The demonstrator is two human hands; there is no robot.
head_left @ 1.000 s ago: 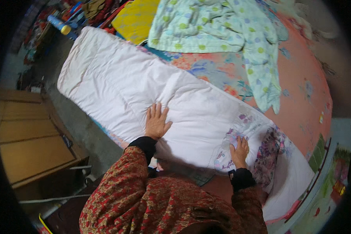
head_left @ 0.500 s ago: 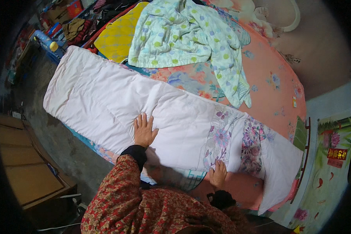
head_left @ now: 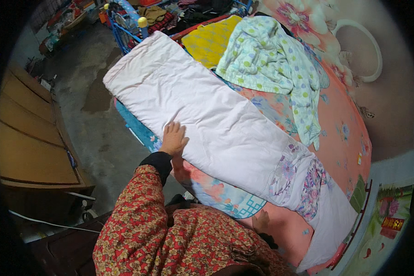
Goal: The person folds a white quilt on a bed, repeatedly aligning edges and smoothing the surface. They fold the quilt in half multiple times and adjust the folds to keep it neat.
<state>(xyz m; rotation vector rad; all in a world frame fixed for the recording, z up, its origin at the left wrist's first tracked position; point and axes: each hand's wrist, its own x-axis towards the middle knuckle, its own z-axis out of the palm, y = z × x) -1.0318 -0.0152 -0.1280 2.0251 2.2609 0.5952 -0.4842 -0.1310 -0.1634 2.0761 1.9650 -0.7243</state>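
A long white quilt (head_left: 207,110), folded into a strip, lies slantwise across the bed, with purple flower print near its right end. My left hand (head_left: 174,139) rests flat on its near edge, fingers spread, holding nothing. Lower down to the right, my right hand (head_left: 261,221) is over the peach sheet (head_left: 285,230), just off the quilt's near edge. Its fingers look loosely stretched out and empty, though dim and soft in the shadow. A blue floral mat (head_left: 234,202) shows under the quilt between my hands.
Beyond the quilt lie a crumpled dotted blanket (head_left: 266,60) and a yellow cushion (head_left: 211,41). A blue bed rail (head_left: 119,34) stands at the far end. Concrete floor (head_left: 96,119) and a brown cabinet (head_left: 37,138) are on the left; a wall runs along the right.
The view has swung left, so the bed appears further right. My left hand has shifted to the quilt's near edge. My right hand has come off the quilt towards me.
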